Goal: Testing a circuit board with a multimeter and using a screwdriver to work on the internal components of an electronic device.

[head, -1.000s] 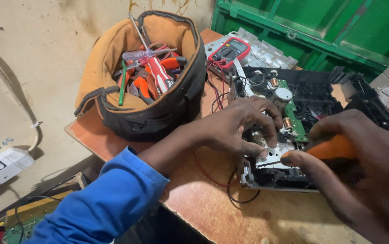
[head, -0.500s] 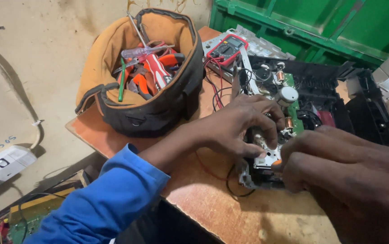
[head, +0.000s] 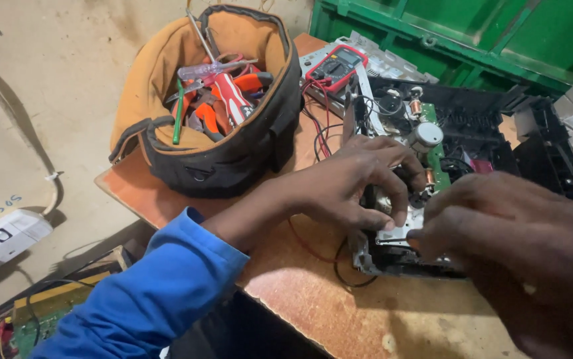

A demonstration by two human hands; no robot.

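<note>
Opened device (head: 432,166): right hand (head: 519,246) now hides the orange-handled screwdriver seen earlier.

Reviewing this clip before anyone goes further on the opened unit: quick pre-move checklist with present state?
1. Left hand steadying the opened black electronic chassis: ok, fingers rest on its near metal part.
2. Right hand has a tool: ok, a thin metal shaft sticks out from its grip; handle hidden.
3. Tip seated on a fastener: cannot tell, fingers cover it.
4. Chassis fully on the brown wooden tabletop: cannot tell; the right hand hides its near right part.
5. Red and black loose wires away from the hands: not ok, they loop right beside the left hand.
6. Red multimeter out of the way: ok, behind the chassis.
</note>
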